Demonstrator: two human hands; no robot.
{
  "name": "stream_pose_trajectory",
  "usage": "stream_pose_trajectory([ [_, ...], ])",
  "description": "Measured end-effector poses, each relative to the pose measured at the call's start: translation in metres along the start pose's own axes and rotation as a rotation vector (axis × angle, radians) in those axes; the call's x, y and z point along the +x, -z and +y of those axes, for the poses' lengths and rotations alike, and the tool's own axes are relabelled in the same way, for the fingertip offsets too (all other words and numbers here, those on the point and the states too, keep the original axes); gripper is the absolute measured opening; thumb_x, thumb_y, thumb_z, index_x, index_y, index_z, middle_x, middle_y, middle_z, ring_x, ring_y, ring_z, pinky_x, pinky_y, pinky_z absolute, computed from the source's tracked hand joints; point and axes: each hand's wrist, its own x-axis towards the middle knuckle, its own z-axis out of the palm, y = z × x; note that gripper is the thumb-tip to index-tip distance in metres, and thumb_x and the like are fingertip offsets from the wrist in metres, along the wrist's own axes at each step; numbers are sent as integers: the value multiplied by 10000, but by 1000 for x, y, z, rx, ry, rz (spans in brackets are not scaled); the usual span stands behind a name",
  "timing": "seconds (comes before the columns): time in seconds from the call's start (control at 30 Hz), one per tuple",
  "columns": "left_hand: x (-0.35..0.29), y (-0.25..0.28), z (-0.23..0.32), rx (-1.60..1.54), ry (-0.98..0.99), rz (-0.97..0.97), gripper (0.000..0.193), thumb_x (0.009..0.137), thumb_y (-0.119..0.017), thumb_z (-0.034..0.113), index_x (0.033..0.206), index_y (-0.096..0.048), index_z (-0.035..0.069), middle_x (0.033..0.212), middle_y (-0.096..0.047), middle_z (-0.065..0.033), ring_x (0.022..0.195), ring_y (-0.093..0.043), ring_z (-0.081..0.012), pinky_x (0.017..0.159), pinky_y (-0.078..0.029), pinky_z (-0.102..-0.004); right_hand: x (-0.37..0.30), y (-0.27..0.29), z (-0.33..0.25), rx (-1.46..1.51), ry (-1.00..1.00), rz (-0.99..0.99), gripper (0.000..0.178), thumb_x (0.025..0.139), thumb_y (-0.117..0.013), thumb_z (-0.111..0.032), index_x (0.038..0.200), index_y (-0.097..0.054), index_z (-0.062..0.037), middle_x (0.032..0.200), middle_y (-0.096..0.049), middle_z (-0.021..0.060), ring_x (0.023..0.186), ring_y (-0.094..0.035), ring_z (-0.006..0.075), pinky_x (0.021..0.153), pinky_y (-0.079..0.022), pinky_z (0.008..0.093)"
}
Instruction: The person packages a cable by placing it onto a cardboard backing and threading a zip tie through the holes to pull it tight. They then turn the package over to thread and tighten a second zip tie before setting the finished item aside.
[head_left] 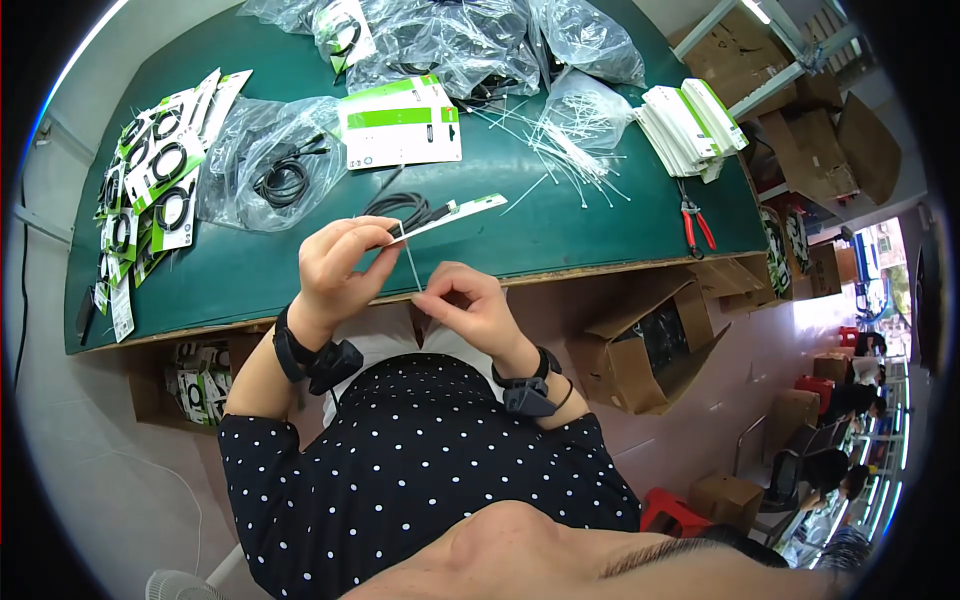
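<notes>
Over the front edge of the green table (560, 245), my left hand (335, 265) pinches a white and green packaging card (470, 210), seen nearly edge-on. A coiled black cable (398, 205) lies against the card's upper side. A white cable tie (412, 262) passes at the card near my left fingers and runs down toward me. Its lower end is between the thumb and fingertips of my right hand (470, 305), which are closed. How the tie passes through the card is hidden by my left fingers.
Carded black cables (165, 165) are heaped at the left. Beyond my hands are a plastic bag (235, 165) with a cable, flat cards (400, 125) and loose cable ties (575, 160). At the right are stacked cards (690, 130) and red-handled cutters (695, 225). A cardboard box (645, 350) stands below.
</notes>
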Motion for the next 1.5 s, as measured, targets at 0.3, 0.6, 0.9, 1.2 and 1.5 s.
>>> stream_pose_trajectory([
  [0.3, -11, 4, 4, 24, -147, -36, 226, 630, -746, -31, 801, -612, 31, 881, -699, -103, 723, -686, -254, 605, -536, -319, 2, -4, -15, 203, -310, -1, 106, 884, -684, -114, 899, -655, -13, 758, -628, 1, 670, -586, 48, 558, -450, 192],
  [0.6, -17, 10, -5, 15, -172, -57, 208, 636, -741, -18, 788, -607, 31, 879, -697, -108, 710, -683, -253, 596, -531, -317, 6, -16, -2, 246, -205, -7, 114, 887, -685, -110, 951, -652, -22, 781, -648, 11, 663, -597, 61, 563, -448, 195],
  [0.9, -28, 6, -8, -117, -60, -110, 254, 636, -751, -50, 824, -594, 14, 868, -705, -147, 726, -691, -263, 637, -550, -330, 7, -14, -6, 249, -320, -33, 120, 877, -689, -107, 938, -650, -11, 805, -655, 27, 695, -607, 60, 571, -450, 193],
  [1.2, -31, 2, -2, -310, 202, -165, 238, 641, -724, -69, 838, -618, 12, 866, -703, -108, 761, -684, -256, 681, -549, -321, -6, -8, -3, 221, -340, -38, 121, 877, -689, -105, 934, -649, -6, 843, -659, 38, 727, -614, 68, 609, -472, 206],
  [1.5, -65, -3, 1, -111, -56, -431, 283, 664, -748, 1, 915, -623, 39, 990, -686, -110, 876, -669, -265, 797, -541, -357, -37, 19, 31, 83, -175, -136, 257, 896, -662, -105, 1131, -610, -14, 977, -666, 72, 849, -651, 151, 730, -521, 265],
])
